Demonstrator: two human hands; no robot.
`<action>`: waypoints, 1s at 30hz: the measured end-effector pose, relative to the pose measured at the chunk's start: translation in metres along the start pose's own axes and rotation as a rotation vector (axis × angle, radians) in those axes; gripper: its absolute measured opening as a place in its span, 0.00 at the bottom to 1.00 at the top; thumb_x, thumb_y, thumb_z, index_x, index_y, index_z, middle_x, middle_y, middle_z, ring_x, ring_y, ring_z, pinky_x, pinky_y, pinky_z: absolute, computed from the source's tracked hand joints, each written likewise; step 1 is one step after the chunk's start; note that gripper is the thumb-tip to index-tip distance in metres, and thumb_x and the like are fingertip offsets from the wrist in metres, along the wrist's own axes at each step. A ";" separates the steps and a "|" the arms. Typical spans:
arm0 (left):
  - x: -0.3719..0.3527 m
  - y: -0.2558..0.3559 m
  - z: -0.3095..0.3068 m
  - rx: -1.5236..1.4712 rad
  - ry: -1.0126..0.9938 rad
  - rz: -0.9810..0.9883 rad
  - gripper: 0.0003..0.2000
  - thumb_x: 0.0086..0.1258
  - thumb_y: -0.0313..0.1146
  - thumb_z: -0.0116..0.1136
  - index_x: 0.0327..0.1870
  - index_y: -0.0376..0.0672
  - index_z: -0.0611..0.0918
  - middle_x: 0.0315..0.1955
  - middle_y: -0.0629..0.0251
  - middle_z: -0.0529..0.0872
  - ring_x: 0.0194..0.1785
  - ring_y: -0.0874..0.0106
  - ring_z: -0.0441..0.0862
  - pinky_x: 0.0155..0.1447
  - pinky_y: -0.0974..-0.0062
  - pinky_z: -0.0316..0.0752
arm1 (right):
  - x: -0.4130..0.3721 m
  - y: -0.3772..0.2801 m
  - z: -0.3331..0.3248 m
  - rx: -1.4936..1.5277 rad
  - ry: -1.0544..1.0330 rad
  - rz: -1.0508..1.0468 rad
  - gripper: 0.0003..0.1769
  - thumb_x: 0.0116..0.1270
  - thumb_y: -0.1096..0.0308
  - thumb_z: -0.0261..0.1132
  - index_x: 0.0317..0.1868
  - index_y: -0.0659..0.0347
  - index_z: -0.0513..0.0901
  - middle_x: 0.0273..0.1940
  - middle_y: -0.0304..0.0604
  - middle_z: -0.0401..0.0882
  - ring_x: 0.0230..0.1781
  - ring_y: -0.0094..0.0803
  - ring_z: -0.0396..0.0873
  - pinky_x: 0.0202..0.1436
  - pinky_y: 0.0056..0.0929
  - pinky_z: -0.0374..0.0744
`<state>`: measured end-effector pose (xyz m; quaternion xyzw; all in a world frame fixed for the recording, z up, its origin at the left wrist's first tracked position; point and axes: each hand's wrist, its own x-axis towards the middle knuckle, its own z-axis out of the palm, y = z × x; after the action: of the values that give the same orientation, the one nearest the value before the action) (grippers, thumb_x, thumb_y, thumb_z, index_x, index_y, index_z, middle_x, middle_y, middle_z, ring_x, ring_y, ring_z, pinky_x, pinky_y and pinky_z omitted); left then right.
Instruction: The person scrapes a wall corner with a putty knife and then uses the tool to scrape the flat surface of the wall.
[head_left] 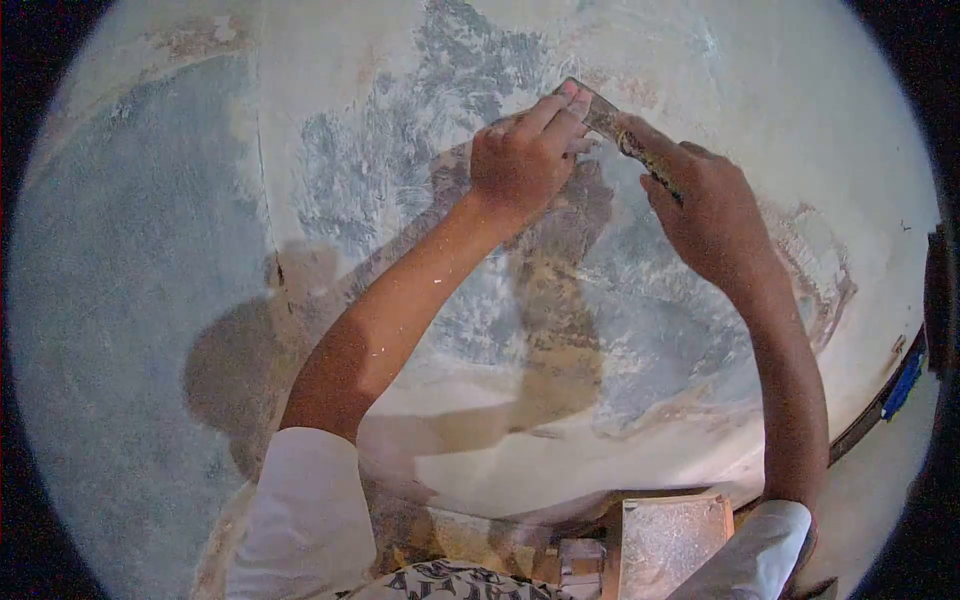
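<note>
Tool: flat, dark, worn tool with a mottled handle [602, 114], up against the wall, slanting from upper left down to lower right; exact edge contact hidden by fingers.
Right hand: bare right hand [712, 205] closed round the handle, index finger stretched along it toward the flat end. Sound hold for steering, I judge.
Left hand: bare left hand [522, 160], fingertips bent onto the tool's far end; pinching or only pressing, cannot tell.
Wall: patchy off-white and blue-grey plaster-like wall [690, 340], streaked around the tool.
Pressure: best shared, left fingertips bearing down near the end, right setting the angle. Low, steady angle likely kinder to the surface; a corner digging in could gouge.
Fingers: left tips sit close to the working end; better kept back from the edge.
Seam: thin, dark vertical crack [280, 270] left of the forearm; light strokes advisable near it.
Light: broad dark arm shadow [555, 330] below the hands; shifting stance could help judge the surface.
</note>
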<state>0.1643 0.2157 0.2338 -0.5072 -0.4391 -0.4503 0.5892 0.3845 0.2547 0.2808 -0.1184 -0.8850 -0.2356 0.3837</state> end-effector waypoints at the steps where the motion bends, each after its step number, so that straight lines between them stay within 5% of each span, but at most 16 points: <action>1: 0.000 0.001 -0.001 -0.006 -0.003 -0.003 0.24 0.57 0.31 0.67 0.59 0.54 0.82 0.50 0.73 0.86 0.38 0.65 0.88 0.36 0.67 0.84 | -0.001 -0.002 0.002 -0.050 -0.003 0.005 0.26 0.65 0.71 0.59 0.65 0.53 0.74 0.36 0.60 0.83 0.38 0.56 0.83 0.42 0.52 0.82; 7: -0.001 -0.007 0.003 0.046 0.021 0.031 0.23 0.57 0.33 0.68 0.58 0.56 0.83 0.50 0.75 0.87 0.37 0.67 0.88 0.36 0.70 0.84 | 0.006 -0.018 -0.012 0.109 -0.067 0.075 0.23 0.65 0.71 0.60 0.61 0.53 0.79 0.31 0.61 0.83 0.32 0.57 0.83 0.41 0.52 0.82; 10: -0.004 -0.010 -0.001 0.018 -0.026 0.058 0.24 0.57 0.32 0.69 0.58 0.50 0.83 0.56 0.68 0.85 0.42 0.63 0.89 0.38 0.66 0.86 | 0.007 -0.014 -0.004 0.133 -0.019 0.035 0.25 0.64 0.71 0.60 0.63 0.51 0.78 0.30 0.61 0.83 0.31 0.58 0.82 0.40 0.52 0.82; 25: -0.004 -0.024 -0.002 -0.030 -0.012 0.141 0.27 0.52 0.34 0.71 0.58 0.50 0.82 0.56 0.68 0.84 0.37 0.64 0.89 0.38 0.67 0.85 | 0.005 -0.018 0.004 0.130 0.052 0.030 0.23 0.62 0.72 0.61 0.60 0.53 0.80 0.32 0.62 0.83 0.34 0.60 0.83 0.42 0.54 0.82; 30: 0.002 -0.034 0.002 -0.002 0.028 0.113 0.27 0.53 0.33 0.71 0.59 0.55 0.82 0.53 0.70 0.86 0.40 0.66 0.89 0.38 0.70 0.85 | 0.018 -0.027 0.007 0.113 -0.030 0.147 0.25 0.66 0.73 0.64 0.64 0.54 0.79 0.40 0.63 0.83 0.38 0.57 0.84 0.43 0.44 0.81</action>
<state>0.1312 0.2147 0.2427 -0.5255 -0.4011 -0.4239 0.6191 0.3572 0.2356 0.2807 -0.1647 -0.8916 -0.1547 0.3925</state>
